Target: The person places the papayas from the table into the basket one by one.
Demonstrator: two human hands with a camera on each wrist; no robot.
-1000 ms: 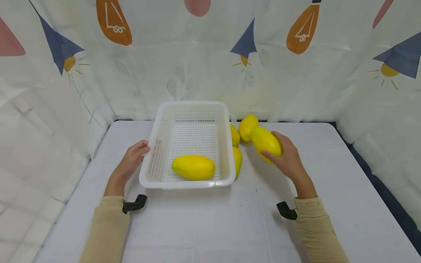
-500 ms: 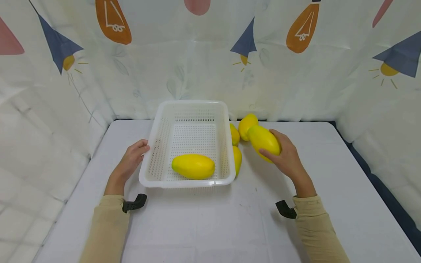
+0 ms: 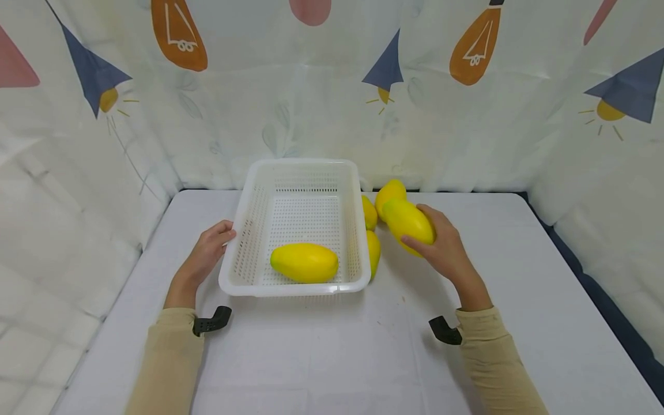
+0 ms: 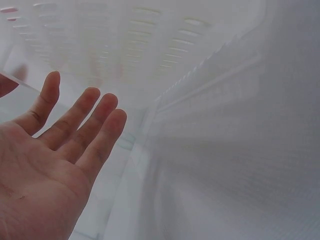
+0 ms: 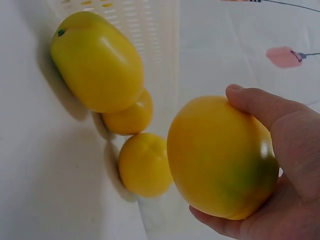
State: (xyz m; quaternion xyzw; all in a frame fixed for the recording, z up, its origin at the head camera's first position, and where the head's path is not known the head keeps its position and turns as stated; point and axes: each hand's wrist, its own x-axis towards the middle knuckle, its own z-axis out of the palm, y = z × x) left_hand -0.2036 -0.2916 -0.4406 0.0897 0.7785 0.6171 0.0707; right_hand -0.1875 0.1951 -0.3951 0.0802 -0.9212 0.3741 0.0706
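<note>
My left hand (image 3: 204, 253) pinches the left rim of a white perforated plastic basket (image 3: 244, 230). In the left wrist view, the fingers of that hand (image 4: 60, 150) extend under the rim, and the thumb is mostly cut off at the frame edge. One yellow mango (image 3: 304, 263) lies sideways in the basket, near its front wall. My right hand (image 3: 448, 248) grips another mango (image 3: 410, 222) between thumb and fingers, right of the basket; the right wrist view also has this held mango (image 5: 220, 155). Its green-tinged side faces that camera.
Three more mangoes sit along the basket's right side: a front mango (image 3: 373, 253), a middle mango (image 3: 369, 213) partly hidden by the basket, and a rear mango (image 3: 391, 196). The white-covered table (image 3: 332, 357) ends against a patterned curtain (image 3: 332, 104).
My right hand has moved a little to the left with its mango, toward the basket. The left hand, the basket and the mango inside have stayed put.
</note>
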